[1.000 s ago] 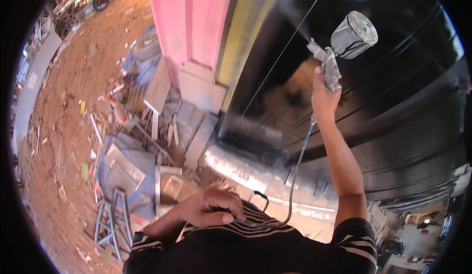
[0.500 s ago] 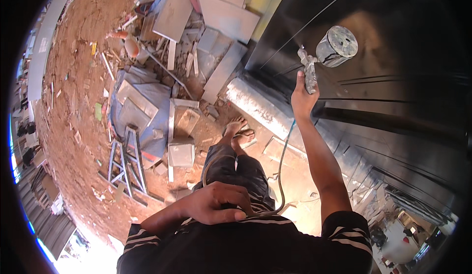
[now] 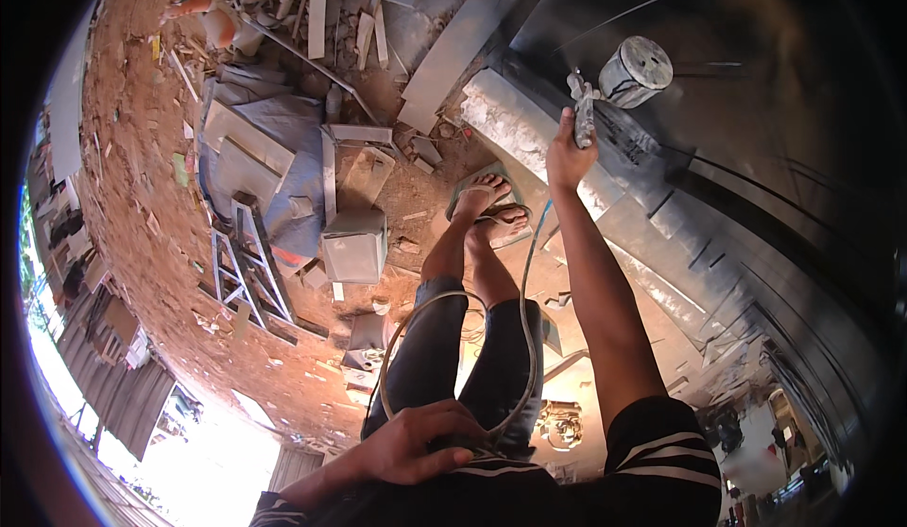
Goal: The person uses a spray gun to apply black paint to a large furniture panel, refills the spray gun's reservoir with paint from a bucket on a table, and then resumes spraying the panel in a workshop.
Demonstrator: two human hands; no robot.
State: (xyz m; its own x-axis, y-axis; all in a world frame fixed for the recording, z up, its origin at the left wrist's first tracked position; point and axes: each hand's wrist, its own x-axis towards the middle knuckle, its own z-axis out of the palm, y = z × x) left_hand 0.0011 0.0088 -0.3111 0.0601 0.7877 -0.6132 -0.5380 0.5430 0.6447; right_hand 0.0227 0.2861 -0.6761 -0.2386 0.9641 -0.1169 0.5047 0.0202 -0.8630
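My right hand is wrapped round the handle of a paint-spattered spray gun. Attached to the gun is a round, stained paint cup, to its right. The gun is close to a large dark panel, over which a fine mist seems to hang. From the handle's base a thin air hose runs down towards my waist and loops across my legs. At my waist, my left hand is curled closed on the hose; its fingertips are partly hidden.
My sandalled feet stand beside a pale, dusty ledge along the panel. Left are a metal trestle, a grey box, a blue tarp with boards, and scattered scrap wood. A compressor-like machine is near my legs.
My view has shifted, showing more of my legs and the hose loop. The spray gun has moved slightly left and up in view, still in my right hand. My left hand stays at my waist.
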